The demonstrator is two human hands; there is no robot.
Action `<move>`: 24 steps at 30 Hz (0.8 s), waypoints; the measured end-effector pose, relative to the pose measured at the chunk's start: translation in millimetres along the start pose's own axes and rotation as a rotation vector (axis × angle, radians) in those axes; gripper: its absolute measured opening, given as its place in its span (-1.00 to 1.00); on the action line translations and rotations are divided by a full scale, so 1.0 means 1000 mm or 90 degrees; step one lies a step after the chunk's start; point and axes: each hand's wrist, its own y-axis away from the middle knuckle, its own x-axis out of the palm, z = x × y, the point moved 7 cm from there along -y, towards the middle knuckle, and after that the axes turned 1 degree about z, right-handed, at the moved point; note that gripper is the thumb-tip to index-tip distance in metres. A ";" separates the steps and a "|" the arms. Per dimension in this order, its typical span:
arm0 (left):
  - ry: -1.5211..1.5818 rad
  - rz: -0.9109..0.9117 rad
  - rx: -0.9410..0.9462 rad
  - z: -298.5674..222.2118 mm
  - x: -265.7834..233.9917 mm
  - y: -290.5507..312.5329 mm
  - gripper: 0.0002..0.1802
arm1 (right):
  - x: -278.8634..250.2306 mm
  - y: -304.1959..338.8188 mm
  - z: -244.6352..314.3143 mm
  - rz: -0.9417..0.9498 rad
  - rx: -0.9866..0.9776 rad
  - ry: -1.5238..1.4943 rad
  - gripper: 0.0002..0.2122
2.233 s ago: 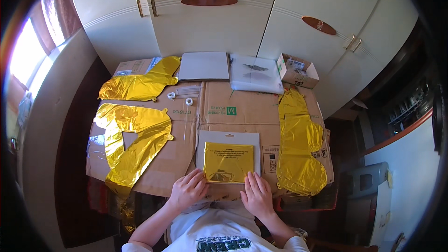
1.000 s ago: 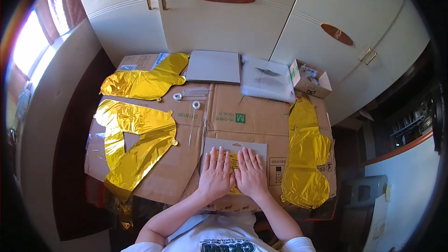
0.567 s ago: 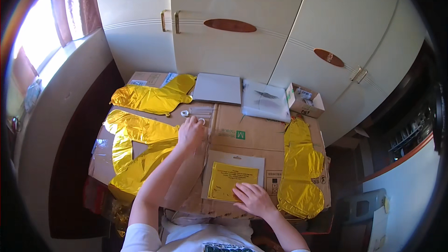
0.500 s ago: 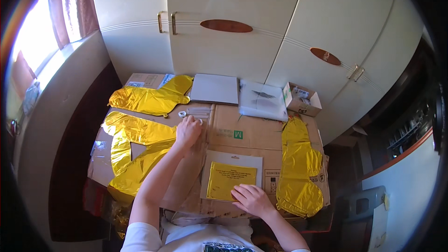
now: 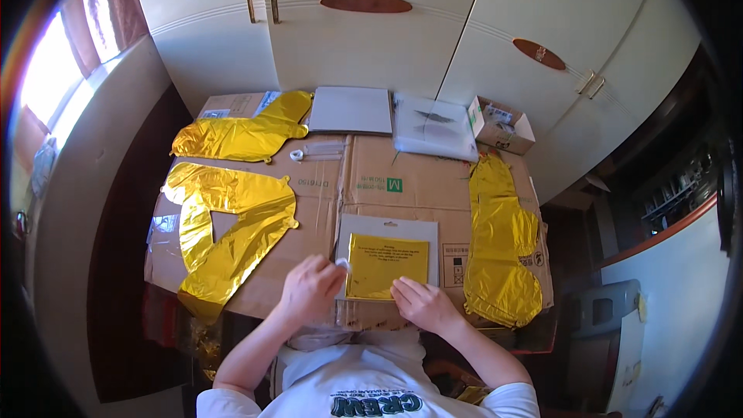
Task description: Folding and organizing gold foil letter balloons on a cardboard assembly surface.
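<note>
A flat yellow foil packet [image 5: 387, 269] with dark print lies on a white card with a hanging hole [image 5: 389, 226], near the table's front edge. My right hand [image 5: 426, 304] has its fingers together on the packet's lower right corner; the thumb is hard to make out. My left hand [image 5: 311, 290] is closed just left of the card, gripping a small white coil [image 5: 343, 264] that looks like ribbon. Another white coil [image 5: 296, 155] sits farther back, beside thin clear straws [image 5: 323, 152].
Flat gold foil balloons lie about: one at left [image 5: 236, 224], one behind it [image 5: 240, 131], one at right [image 5: 501, 251]. Along the back are a grey-white panel [image 5: 351, 111], a clear plastic bag [image 5: 433, 125] and a small open box [image 5: 503, 130]. Cardboard [image 5: 309, 193] covers the table.
My left hand has come back toward me from beside the straws with a white coil. My right hand stays at the packet's lower right corner. The view has tilted down.
</note>
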 end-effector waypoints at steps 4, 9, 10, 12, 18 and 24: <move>0.028 0.011 0.038 -0.038 0.014 0.037 -0.88 | 0.007 0.002 0.006 0.022 -0.017 0.065 -0.79; -0.043 0.044 0.039 -0.052 0.043 0.056 -0.82 | 0.003 -0.003 0.007 -0.009 0.007 0.061 -0.81; -0.064 0.048 0.048 -0.053 0.048 0.057 -0.81 | 0.003 -0.004 0.007 -0.012 0.008 0.067 -0.83; -0.077 0.049 0.052 -0.053 0.054 0.055 -0.78 | 0.003 -0.004 0.006 -0.017 0.012 0.078 -0.88; -0.093 -0.014 0.052 -0.061 0.042 0.034 -0.77 | -0.032 -0.024 -0.007 -0.065 0.065 0.031 -0.89; -0.185 -0.040 0.083 -0.078 0.023 0.001 -0.74 | -0.053 -0.046 -0.019 -0.084 0.089 0.025 -0.89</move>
